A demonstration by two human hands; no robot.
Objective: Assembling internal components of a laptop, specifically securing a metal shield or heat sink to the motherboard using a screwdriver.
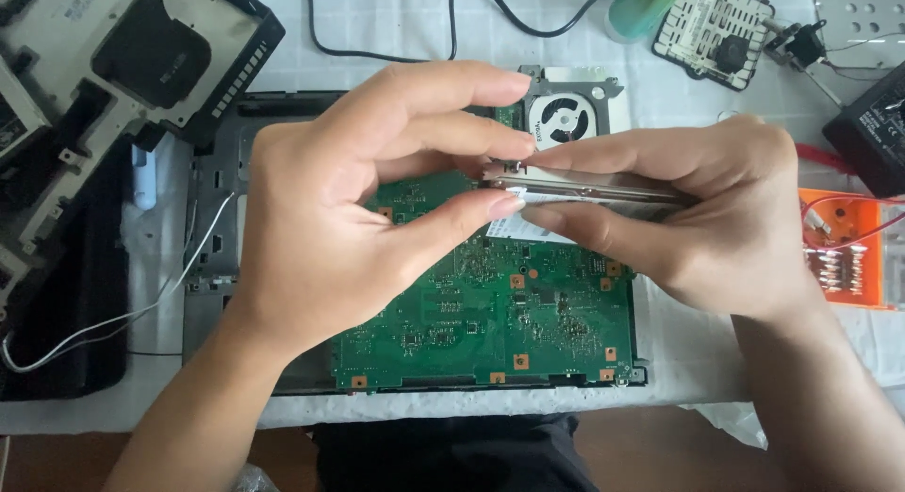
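Observation:
Both my hands hold a thin flat silver metal part [589,187] edge-on above an opened laptop base. My left hand [349,209] pinches its left end between thumb and fingertips. My right hand [698,219] grips the rest of it from the right, fingers over the top and thumb underneath. Below lies a green circuit board [500,313] set in the dark laptop chassis [212,228], with a small cooling fan [566,115] at its far edge, partly hidden by my fingers.
A stripped grey and black laptop cover [104,87] lies at the far left with a white wire [123,313] trailing from it. Black cables [377,40] cross the back. An orange case of small parts [848,252] sits at the right, a black adapter [872,124] behind it.

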